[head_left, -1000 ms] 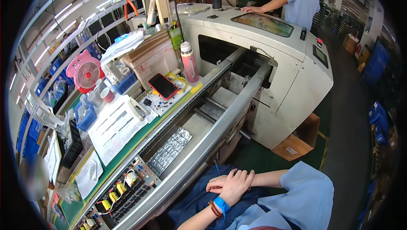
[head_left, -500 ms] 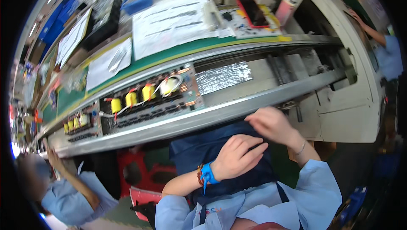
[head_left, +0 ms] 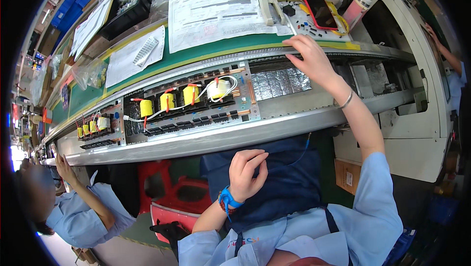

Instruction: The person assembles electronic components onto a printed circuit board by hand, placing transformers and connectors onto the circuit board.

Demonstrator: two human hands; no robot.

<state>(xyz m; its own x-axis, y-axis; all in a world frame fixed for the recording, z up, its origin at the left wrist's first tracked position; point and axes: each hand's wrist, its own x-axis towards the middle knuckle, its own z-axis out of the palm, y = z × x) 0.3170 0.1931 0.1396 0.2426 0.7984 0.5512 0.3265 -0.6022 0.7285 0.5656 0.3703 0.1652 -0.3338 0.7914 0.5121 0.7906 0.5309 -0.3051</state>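
Observation:
My right hand (head_left: 314,62) reaches over the far rail of the conveyor, fingers stretched and thumb apart, with nothing visible in it. Its fingertips are close to a board of small loose electronic parts (head_left: 314,30). My left hand (head_left: 248,173), with a blue wrist strap (head_left: 229,198), hovers above my lap with its fingers curled; whether they hold anything is hidden. On the conveyor, left of my right hand, lies a circuit board (head_left: 252,111) with yellow-wrapped transformers (head_left: 167,101), a white cable (head_left: 157,117) and rows of black parts. A silvery sheet (head_left: 282,84) lies right of it.
The conveyor's near rail (head_left: 196,144) runs between me and the board. Behind it are paper sheets (head_left: 216,16), a red-edged phone (head_left: 318,10) and a pink bottle (head_left: 357,8). A second circuit board (head_left: 100,131) lies farther left. A co-worker (head_left: 93,212) sits at left.
My right hand has moved from the near rail, away from me, to over the far rail. My left hand has drawn slightly left, its fingers more curled. The view has shifted a little.

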